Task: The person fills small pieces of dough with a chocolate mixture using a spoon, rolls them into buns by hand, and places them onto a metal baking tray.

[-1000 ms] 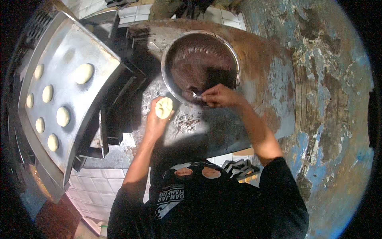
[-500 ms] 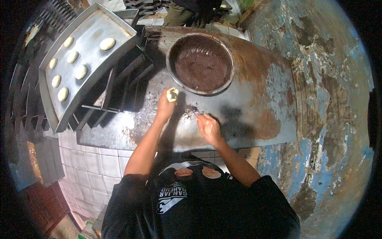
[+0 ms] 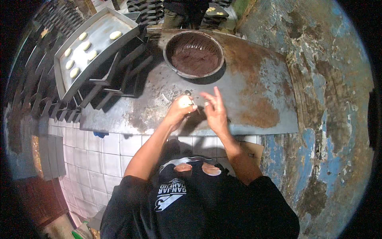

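Note:
My left hand [image 3: 181, 109] is closed round a pale piece of dough [image 3: 184, 100], just in front of the bowl. A small dark spot shows at the top of that hand, and a thin sliver sticks out near its thumb; I cannot make out what either is. To its right, my right hand [image 3: 216, 113] has its fingers spread and stretched out, slightly blurred. Beyond both hands stands a round metal bowl [image 3: 166, 63] with dark brown crumbly filling [image 3: 195, 61] in it.
The worn metal table [image 3: 246, 91] spans the middle. At the left a metal tray [image 3: 104, 30] with several pale dough balls [image 3: 92, 55] rests on stacked dark racks [image 3: 123, 71]. A peeling wall [image 3: 318, 119] borders the right. Another person [image 3: 184, 14] stands beyond the table.
My left hand has turned and come nearer to me, closing over the filled dough. My right hand has opened its fingers from a grip on a small thin tool and moved slightly right.

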The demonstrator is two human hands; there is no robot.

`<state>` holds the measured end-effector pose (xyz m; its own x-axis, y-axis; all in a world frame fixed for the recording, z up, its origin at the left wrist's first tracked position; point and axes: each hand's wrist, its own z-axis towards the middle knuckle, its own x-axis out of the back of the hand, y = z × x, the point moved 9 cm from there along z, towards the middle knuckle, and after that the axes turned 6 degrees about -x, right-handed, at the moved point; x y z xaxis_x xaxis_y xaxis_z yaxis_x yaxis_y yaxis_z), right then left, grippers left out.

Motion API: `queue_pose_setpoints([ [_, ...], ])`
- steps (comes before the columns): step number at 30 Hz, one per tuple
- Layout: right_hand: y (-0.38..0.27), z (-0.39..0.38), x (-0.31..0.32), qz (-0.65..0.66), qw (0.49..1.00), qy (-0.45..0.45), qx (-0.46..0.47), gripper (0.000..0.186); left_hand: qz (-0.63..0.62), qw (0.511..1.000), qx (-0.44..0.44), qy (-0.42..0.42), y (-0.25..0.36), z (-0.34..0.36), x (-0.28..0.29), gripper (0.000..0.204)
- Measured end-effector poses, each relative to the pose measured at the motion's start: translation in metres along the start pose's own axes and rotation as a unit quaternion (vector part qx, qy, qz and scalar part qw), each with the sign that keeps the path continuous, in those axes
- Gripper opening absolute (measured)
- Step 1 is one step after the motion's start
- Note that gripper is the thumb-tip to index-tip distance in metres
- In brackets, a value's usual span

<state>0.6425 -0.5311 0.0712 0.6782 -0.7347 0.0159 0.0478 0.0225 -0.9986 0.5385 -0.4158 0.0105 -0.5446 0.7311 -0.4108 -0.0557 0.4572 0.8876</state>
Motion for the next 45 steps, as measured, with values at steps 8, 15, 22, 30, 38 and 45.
queue_pose_setpoints([
  [8, -0.041, -0.046, -0.015, -0.292, 0.944, 0.034, 0.151, 0.052, 0.019, 0.993, -0.116, 0.006, 0.026, -0.037, -0.044, 0.025],
  [15, -0.001, -0.032, -0.012, 0.317, 0.928, -0.081, -0.177, 0.074, 0.320, 0.918, -0.229, 0.041, 0.068, -0.071, -0.051, 0.045],
  [22, -0.098, -0.047, -0.051, -0.049, 0.971, -0.208, 0.107, 0.054, 0.415, 0.875, -0.248, -0.022, 0.103, -0.104, -0.040, 0.036],
  [30, -0.096, -0.039, -0.107, -0.001, 0.909, -0.417, -0.029, 0.052, 0.391, 0.901, -0.177, 0.055, 0.130, -0.148, -0.029, 0.076],
  [38, -0.134, -0.104, -0.141, -0.095, 0.920, -0.135, 0.355, 0.059, 0.110, 0.978, -0.150, 0.091, 0.142, -0.164, 0.025, 0.061],
  [45, -0.109, -0.074, -0.236, 0.280, 0.920, -0.274, -0.016, 0.047, 0.171, 0.911, -0.354, 0.126, 0.206, -0.168, 0.063, 0.063],
])
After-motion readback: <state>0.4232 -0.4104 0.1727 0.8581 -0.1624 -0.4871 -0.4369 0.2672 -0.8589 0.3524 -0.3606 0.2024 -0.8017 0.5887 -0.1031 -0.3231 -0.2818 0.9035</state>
